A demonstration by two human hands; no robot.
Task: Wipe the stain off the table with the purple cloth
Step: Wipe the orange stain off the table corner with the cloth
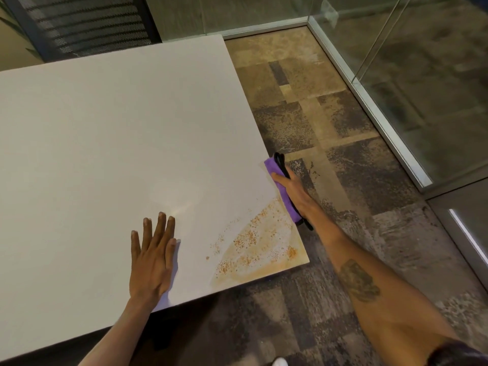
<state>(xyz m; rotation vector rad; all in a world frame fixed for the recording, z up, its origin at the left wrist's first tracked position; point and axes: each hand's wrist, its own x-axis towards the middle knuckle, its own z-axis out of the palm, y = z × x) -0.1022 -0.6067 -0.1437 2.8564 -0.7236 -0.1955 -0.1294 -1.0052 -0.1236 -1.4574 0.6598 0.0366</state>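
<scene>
A white table point(105, 133) fills the left of the head view. An orange, speckled stain point(260, 249) covers its near right corner. My right hand point(294, 192) grips the purple cloth point(280, 186) at the table's right edge, just beyond the stain. A black strip runs along the cloth under my fingers. My left hand point(153, 260) lies flat on the tabletop with fingers spread, left of the stain and holding nothing.
A dark mesh chair back point(87, 25) stands behind the table's far edge. Patterned carpet point(330, 143) lies to the right of the table. A glass partition with a metal base rail point(369, 101) runs along the far right.
</scene>
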